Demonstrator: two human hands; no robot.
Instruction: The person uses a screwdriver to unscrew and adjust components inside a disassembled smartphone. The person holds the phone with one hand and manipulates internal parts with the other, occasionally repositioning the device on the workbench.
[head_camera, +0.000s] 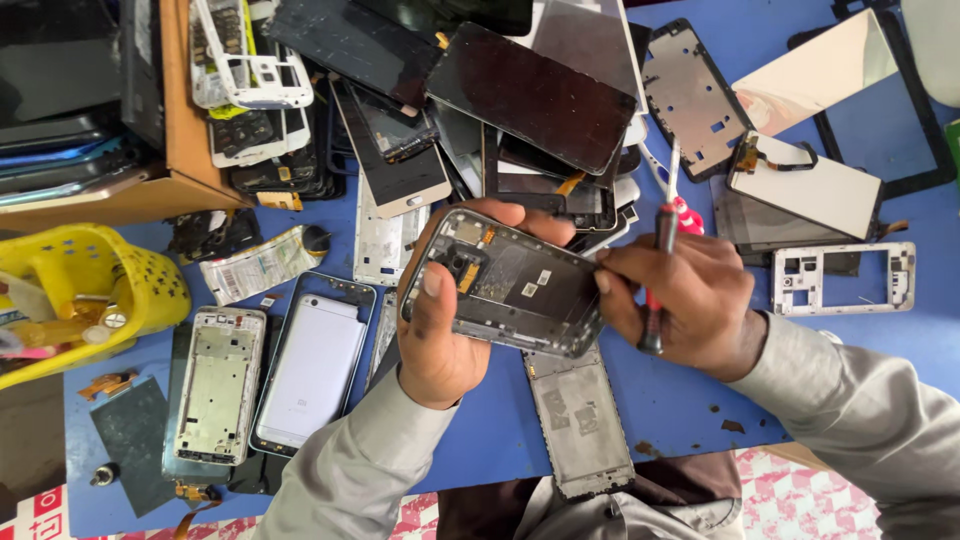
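At centre, the left hand (450, 325) grasps an opened phone frame (505, 283); its back is already off. At three o'clock, the right hand (685, 300) clenches a red screwdriver (662, 250), fingertips on the frame's edge. Inner parts remain fitted.

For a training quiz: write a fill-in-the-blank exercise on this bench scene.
1. The left hand holds an opened phone frame above the ____ table.
2. The right hand grips a ____ with a red handle.
3. The basket at the left is ____.

Missing words: blue; screwdriver; yellow
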